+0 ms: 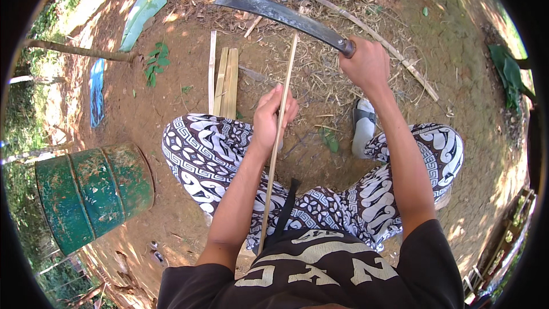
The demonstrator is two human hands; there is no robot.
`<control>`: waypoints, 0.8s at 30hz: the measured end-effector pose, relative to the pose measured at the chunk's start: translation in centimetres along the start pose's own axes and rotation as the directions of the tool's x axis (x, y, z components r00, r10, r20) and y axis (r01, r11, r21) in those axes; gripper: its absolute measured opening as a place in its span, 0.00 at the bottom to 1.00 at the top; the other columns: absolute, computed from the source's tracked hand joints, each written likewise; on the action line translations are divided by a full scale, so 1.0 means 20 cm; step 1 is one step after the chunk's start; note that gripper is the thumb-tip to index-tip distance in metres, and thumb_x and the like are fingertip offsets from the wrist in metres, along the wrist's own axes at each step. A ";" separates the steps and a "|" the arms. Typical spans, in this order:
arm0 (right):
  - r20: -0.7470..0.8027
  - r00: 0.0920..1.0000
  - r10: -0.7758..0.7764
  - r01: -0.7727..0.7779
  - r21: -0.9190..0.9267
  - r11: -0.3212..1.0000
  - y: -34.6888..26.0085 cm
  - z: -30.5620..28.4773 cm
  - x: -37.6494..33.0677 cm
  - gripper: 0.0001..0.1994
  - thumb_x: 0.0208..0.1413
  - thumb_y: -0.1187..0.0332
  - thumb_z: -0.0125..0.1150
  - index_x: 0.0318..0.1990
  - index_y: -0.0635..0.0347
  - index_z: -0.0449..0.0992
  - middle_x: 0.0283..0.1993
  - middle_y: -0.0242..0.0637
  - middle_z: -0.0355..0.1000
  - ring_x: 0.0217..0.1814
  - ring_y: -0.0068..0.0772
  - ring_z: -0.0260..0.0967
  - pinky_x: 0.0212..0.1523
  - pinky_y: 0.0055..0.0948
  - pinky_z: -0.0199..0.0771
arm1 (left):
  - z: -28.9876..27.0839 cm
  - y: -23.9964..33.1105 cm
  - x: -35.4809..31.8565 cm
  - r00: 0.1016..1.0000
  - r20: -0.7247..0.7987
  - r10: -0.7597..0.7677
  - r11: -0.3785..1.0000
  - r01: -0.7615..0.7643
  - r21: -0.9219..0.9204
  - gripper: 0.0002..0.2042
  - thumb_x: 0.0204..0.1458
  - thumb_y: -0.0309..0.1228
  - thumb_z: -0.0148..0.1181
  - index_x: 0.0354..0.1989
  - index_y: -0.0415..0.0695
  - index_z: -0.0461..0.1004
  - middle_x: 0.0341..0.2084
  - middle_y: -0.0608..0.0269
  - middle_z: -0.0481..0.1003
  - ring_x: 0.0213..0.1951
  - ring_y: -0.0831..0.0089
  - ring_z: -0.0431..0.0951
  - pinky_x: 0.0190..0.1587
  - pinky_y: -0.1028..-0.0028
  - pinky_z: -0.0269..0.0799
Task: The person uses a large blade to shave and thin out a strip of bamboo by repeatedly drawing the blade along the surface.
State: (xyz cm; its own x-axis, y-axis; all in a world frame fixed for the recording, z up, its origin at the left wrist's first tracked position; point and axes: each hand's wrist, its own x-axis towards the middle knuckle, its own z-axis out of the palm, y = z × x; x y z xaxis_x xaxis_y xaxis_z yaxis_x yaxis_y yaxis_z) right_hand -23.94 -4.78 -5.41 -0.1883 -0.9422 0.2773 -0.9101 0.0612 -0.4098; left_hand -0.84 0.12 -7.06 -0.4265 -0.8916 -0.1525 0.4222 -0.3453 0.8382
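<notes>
My right hand (368, 64) is closed round the short handle of a machete (280, 14). Its long, dark, curved blade points to the far left. A thin, pale bamboo strip (276, 131) runs from my lap up to the blade, its far end meeting or passing close under the edge; I cannot tell whether they touch. My left hand (274, 113) is closed round the strip about midway, thumb side up. Several flat bamboo slats (230, 80) lie on the ground beyond my left knee, next to a paler single slat (212, 68).
Thin shavings (337, 57) litter the dirt ahead, where a long bamboo piece (377, 37) lies slantwise. At the left lies a rusty green drum (94, 191), with a blue plastic scrap (97, 92) and a thin pole (80, 50) farther off. My sandalled foot (363, 126) is near the right knee.
</notes>
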 end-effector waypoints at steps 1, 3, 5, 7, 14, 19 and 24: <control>-0.003 1.000 -0.003 0.003 0.033 0.999 -0.01 -0.01 -0.01 0.07 0.44 0.64 0.61 0.24 0.57 0.76 0.18 0.44 0.73 0.21 0.48 0.74 0.27 0.43 0.75 | -0.01 0.00 0.00 1.000 0.014 0.005 1.000 -0.005 -0.006 0.21 0.70 0.39 0.32 0.23 0.46 0.60 0.11 0.74 0.52 0.15 0.83 0.50 0.22 0.78 0.46; -0.010 1.000 -0.008 0.009 0.101 0.995 -0.07 -0.02 -0.06 0.07 0.43 0.64 0.61 0.24 0.56 0.76 0.17 0.43 0.73 0.21 0.49 0.74 0.26 0.43 0.75 | -0.03 0.02 0.00 0.999 0.045 0.016 1.000 -0.015 -0.016 0.21 0.70 0.38 0.33 0.23 0.46 0.60 0.11 0.74 0.53 0.15 0.83 0.50 0.22 0.78 0.46; 0.097 0.985 -0.142 0.125 0.163 0.979 -0.09 -0.02 -0.13 0.06 0.39 0.66 0.61 0.23 0.58 0.74 0.18 0.44 0.71 0.23 0.50 0.73 0.27 0.45 0.72 | 0.00 0.02 0.00 0.999 0.039 0.010 1.000 -0.011 0.017 0.20 0.70 0.38 0.33 0.23 0.45 0.61 0.11 0.73 0.54 0.14 0.82 0.50 0.22 0.78 0.46; 0.163 0.941 -0.297 0.260 0.216 0.941 -0.12 -0.02 -0.19 0.06 0.36 0.68 0.62 0.22 0.59 0.73 0.18 0.43 0.70 0.24 0.51 0.72 0.27 0.46 0.70 | -0.03 0.01 -0.01 0.986 0.123 0.115 0.987 -0.127 0.100 0.20 0.70 0.39 0.35 0.24 0.44 0.63 0.11 0.71 0.57 0.14 0.82 0.51 0.22 0.79 0.46; 0.152 0.938 -0.311 0.297 0.106 0.949 -0.05 0.00 -0.17 0.07 0.37 0.66 0.62 0.24 0.57 0.74 0.20 0.42 0.73 0.24 0.49 0.74 0.29 0.45 0.74 | -0.11 -0.04 -0.06 0.989 0.130 0.069 0.981 -0.091 0.173 0.18 0.68 0.37 0.39 0.24 0.45 0.63 0.11 0.72 0.59 0.15 0.83 0.52 0.22 0.79 0.48; 0.086 0.928 0.364 -0.368 0.039 0.929 0.12 0.05 0.04 0.11 0.49 0.63 0.58 0.29 0.64 0.78 0.26 0.52 0.76 0.30 0.57 0.76 0.35 0.50 0.76 | 0.02 -0.02 -0.04 1.000 -0.010 -0.024 0.978 0.025 0.208 0.19 0.69 0.38 0.36 0.23 0.46 0.61 0.12 0.73 0.56 0.15 0.82 0.52 0.21 0.79 0.49; 0.158 0.906 0.392 -0.419 0.211 0.883 -0.01 0.02 -0.08 0.13 0.52 0.63 0.56 0.29 0.67 0.77 0.26 0.55 0.76 0.32 0.60 0.75 0.37 0.49 0.74 | -0.06 -0.01 0.00 0.987 -0.153 0.050 0.943 0.004 0.333 0.19 0.68 0.40 0.41 0.25 0.44 0.66 0.16 0.75 0.59 0.20 0.84 0.56 0.23 0.79 0.51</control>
State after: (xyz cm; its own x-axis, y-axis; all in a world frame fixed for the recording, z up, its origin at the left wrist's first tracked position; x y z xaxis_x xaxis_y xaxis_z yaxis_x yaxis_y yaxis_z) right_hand -23.34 -3.33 -6.11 -0.4690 -0.8819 -0.0472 -0.6468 0.3793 -0.6617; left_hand 0.08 -0.17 -7.92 -0.2769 -0.9422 -0.1885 0.1298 -0.2311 0.9642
